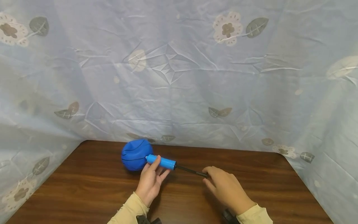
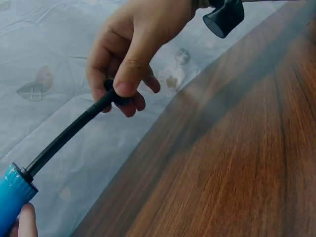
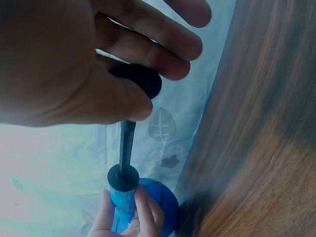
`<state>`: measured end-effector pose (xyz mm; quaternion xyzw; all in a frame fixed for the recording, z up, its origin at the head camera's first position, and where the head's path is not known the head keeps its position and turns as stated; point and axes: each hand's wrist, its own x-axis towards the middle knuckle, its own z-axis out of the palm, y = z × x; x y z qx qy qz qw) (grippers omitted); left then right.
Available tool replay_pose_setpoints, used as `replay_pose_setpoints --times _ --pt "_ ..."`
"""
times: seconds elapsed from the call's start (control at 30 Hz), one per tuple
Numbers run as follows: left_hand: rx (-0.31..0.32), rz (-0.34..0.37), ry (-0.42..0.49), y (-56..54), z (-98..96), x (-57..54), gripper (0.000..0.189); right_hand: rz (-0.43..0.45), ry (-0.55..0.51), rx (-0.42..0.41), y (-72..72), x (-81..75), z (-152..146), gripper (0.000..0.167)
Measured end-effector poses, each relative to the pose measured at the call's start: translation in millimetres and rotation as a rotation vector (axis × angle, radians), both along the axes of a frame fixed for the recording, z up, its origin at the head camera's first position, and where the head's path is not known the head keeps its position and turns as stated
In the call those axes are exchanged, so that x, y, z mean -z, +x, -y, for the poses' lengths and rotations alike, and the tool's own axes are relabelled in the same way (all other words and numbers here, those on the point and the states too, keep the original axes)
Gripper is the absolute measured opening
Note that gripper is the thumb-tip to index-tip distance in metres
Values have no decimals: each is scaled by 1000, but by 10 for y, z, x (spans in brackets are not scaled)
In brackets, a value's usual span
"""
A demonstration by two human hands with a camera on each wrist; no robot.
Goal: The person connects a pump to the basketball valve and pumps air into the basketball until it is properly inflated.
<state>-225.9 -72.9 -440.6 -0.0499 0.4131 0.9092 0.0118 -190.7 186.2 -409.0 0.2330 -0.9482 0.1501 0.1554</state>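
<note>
My left hand (image 1: 150,183) is closed about the light-blue barrel of a pump (image 1: 167,163), thumb on top and fingers beneath. The barrel is a smooth plastic-looking cylinder, with a dark round collar where a slim black rod (image 1: 188,169) comes out of it. I can't tell whether the barrel carries any lettering; what shows of it is too small and blurred to read. My right hand (image 1: 227,188) has its thumb and fingers closed on the dark handle (image 3: 148,81) at the rod's other end, and a length of rod shows between handle and collar.

At the barrel's left end a small pale tip (image 1: 146,157) meets a blue ball (image 1: 134,155), marked with black curved seams like a basketball's. Its matte skin is creased and dented, so the outline is not fully round. The ball shows near the table's far edge, left of the middle, towards the far left corner; the pump runs from it towards the right edge.

The table (image 1: 268,177) has dark brown streaky wood grain and rounded far corners. Behind it hangs wrinkled, faintly glossy blue-grey cloth (image 1: 179,99), printed with pale flowers and grey-green leaves. I wear cream sleeves (image 1: 128,210), and a black device (image 2: 224,19) sits at my right wrist.
</note>
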Motion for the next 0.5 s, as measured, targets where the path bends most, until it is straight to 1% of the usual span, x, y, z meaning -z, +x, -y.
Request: replay_pose_setpoints --times 0.1,0.2,0.27,0.33,0.43,0.5 --pt "1 1 16 -29 -5 -6 48 34 -34 30 -7 -21 3 28" --pt "15 -20 25 -46 -4 0 59 97 -86 23 -24 -50 -9 27" --pt "20 -34 23 -47 -6 18 64 116 -113 -6 -40 -66 -26 25" --pt "22 -41 23 -43 -20 37 66 115 -118 -41 -60 -71 -48 23" --pt "21 -24 36 -28 -76 64 67 103 -125 -96 -91 -79 -81 20" --pt "38 -4 59 0 -132 77 70 102 -125 -136 -111 -81 -96 18"
